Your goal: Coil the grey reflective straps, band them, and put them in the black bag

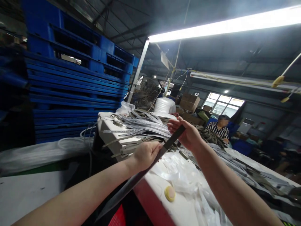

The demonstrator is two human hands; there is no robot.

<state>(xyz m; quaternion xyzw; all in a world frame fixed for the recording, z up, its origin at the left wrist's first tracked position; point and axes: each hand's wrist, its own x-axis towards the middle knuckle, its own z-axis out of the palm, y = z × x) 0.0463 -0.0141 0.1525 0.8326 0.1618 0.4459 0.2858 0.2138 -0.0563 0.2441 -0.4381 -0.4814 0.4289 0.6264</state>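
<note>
A long dark flat strap [172, 139] runs slantwise between my hands, its lower part hanging past the table edge toward the bottom of the view. My left hand [146, 154] is closed around the strap near its middle. Higher up and to the right, my right hand [185, 133] has the strap's upper end at its thumb, with the other fingers stretched outward behind it. Beyond both hands lies a heap of strips in clear plastic sleeves [145, 122]. Crumpled clear plastic bags [185, 175] spread over the table under my right arm.
A yellow tape roll [170, 193] lies near the front edge of the white table [150, 185]. Blue pallets [77, 91] are stacked at the left. A person in a striped top [217, 128] sits farther back. More bundled strips [249, 172] lie at the right. A lit tube lamp [223, 26] hangs overhead.
</note>
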